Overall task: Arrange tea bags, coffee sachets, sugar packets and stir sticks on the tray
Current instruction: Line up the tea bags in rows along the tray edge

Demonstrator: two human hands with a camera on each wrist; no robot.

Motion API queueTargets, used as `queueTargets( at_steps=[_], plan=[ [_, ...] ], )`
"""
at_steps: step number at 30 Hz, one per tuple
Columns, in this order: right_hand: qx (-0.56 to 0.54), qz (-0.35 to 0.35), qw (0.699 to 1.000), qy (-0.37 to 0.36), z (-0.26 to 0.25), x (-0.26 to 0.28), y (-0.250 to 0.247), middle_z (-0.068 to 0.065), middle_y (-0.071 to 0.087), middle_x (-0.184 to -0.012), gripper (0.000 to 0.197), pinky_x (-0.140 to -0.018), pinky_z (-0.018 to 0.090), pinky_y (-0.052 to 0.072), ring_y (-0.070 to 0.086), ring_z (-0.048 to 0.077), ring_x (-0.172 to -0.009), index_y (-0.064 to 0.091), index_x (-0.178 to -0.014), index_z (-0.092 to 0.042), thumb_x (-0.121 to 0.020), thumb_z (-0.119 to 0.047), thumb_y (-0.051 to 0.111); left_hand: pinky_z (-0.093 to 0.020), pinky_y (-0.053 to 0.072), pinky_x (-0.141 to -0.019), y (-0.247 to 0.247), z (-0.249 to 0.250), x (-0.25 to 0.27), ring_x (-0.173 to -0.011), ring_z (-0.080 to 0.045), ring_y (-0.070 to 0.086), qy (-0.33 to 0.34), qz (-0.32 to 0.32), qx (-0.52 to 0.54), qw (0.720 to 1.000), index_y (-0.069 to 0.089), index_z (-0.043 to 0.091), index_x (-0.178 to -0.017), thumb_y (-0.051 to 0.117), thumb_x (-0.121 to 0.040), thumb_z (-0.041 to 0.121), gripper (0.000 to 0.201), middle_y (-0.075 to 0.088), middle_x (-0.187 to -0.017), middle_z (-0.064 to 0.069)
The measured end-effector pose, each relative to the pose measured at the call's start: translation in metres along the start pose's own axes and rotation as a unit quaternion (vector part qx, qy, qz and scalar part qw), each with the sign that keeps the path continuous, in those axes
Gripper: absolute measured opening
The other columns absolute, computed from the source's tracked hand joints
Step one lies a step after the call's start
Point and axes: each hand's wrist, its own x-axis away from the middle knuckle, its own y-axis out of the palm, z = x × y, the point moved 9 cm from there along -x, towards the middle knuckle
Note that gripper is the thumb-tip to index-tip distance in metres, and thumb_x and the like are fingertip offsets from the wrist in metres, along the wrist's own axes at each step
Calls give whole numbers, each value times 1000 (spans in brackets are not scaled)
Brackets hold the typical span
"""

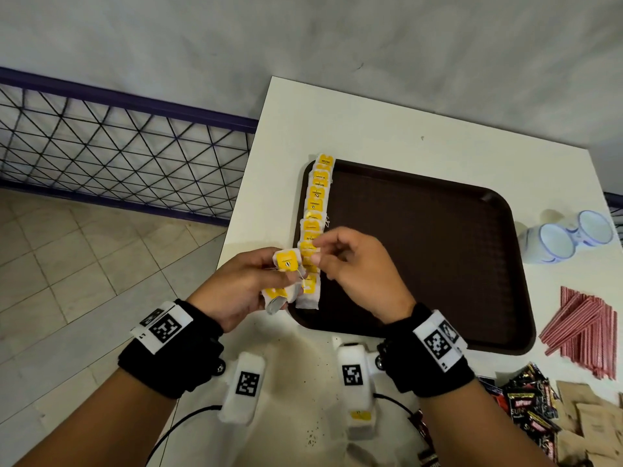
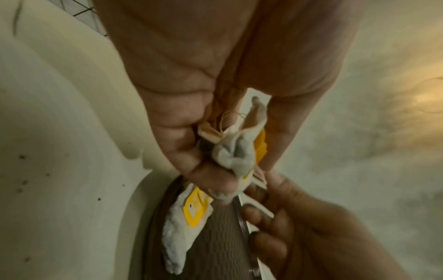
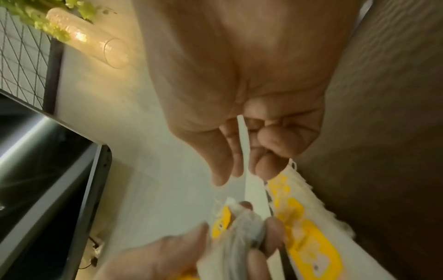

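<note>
A brown tray [image 1: 421, 247] lies on the white table [image 1: 371, 123]. A row of yellow-tagged tea bags [image 1: 315, 203] runs along the tray's left edge; its near end shows in both wrist views [image 2: 189, 217] [image 3: 307, 227]. My left hand [image 1: 269, 274] grips a small bunch of tea bags [image 1: 286, 264] [image 2: 235, 155] just above the tray's near left corner. My right hand [image 1: 315, 254] is beside it, and thumb and forefinger pinch a thin white tea bag tag [image 3: 243, 147] [image 2: 256, 204].
Two white cups [image 1: 566, 237] stand right of the tray. Red stir sticks [image 1: 586, 332], black coffee sachets [image 1: 529, 406] and brown sugar packets [image 1: 593, 419] lie at the near right. The table's left edge drops to a tiled floor [image 1: 84, 264].
</note>
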Motion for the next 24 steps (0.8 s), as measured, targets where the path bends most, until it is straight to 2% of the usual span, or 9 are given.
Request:
queueTargets(
  at_steps=[1, 3, 6, 10, 12, 14, 16, 21, 24],
  plan=[
    [9, -29, 999, -18, -7, -4, 3, 0, 67, -95, 17, -77, 32, 55, 61, 4, -75, 73, -101, -23, -85, -19, 77, -30, 49, -58, 4, 2, -1, -75, -21, 65, 7, -10, -18, 1000, 72, 4, -109, 76, -77, 3, 32, 73, -103, -15],
    [53, -71, 995, -37, -16, -9, 11, -1, 65, -100, 21, -73, 22, 50, 59, -2, -72, 73, -103, -23, -83, -20, 79, -26, 49, -57, 10, 5, -4, -78, -19, 67, 18, -20, -53, 998, 70, 7, -109, 71, -83, -8, 30, 74, -100, -11],
    [71, -72, 994, -45, -21, -17, 10, -5, 63, -93, 11, -63, 10, 39, 56, -7, -63, 73, -89, -17, -81, -15, 80, -27, 54, -67, 14, 9, -8, -90, -18, 71, 22, -17, -78, 997, 68, 12, -114, 66, -85, -14, 39, 76, -103, -8],
    [25, -53, 998, -34, -23, -23, -4, -10, 65, -69, 6, -53, 13, 40, 54, 1, -51, 71, -86, -7, -84, -6, 76, -24, 54, -68, 16, 13, -12, -98, -17, 72, 24, -20, -88, 996, 67, 10, -117, 64, -87, -12, 37, 76, -111, -13],
    [-15, -49, 998, -19, -23, -26, -15, -2, 65, -64, 6, -48, 15, 41, 56, 2, -50, 68, -88, 0, -85, -1, 73, -29, 57, -75, 11, 11, -14, -100, -19, 71, 25, -11, -89, 996, 67, 11, -117, 68, -86, -9, 36, 76, -110, -12],
    [-38, -17, 999, -1, -19, -35, -32, 9, 67, -64, 6, -46, 20, 43, 60, 11, -53, 68, -86, 1, -83, 2, 73, -31, 57, -79, 7, 10, -14, -103, -22, 71, 27, 0, -99, 995, 68, 12, -117, 69, -87, -7, 35, 76, -110, -11],
    [-32, 20, 999, 25, -9, -50, -51, 14, 69, -65, 7, -46, 23, 45, 62, 22, -58, 68, -82, -1, -80, 2, 74, -27, 56, -75, 3, 9, -14, -105, -21, 72, 28, 6, -110, 993, 69, 13, -116, 66, -89, -8, 35, 77, -110, -9],
    [9, 19, 998, 59, 5, -92, -71, 21, 71, -70, 9, -46, 23, 46, 69, 26, -62, 63, -82, -6, -86, -2, 70, -24, 55, -73, -3, 8, -16, -105, -19, 72, 30, 10, -127, 991, 70, 16, -114, 66, -89, -7, 34, 77, -109, -5],
    [-1, 23, 997, 75, 12, -118, -81, 23, 69, -76, 8, -46, 25, 47, 69, 23, -58, 59, -89, -3, -90, 1, 67, -29, 58, -77, -6, 7, -16, -106, -17, 72, 30, 13, -132, 991, 71, 17, -115, 67, -90, -3, 33, 77, -109, -3]
  ],
)
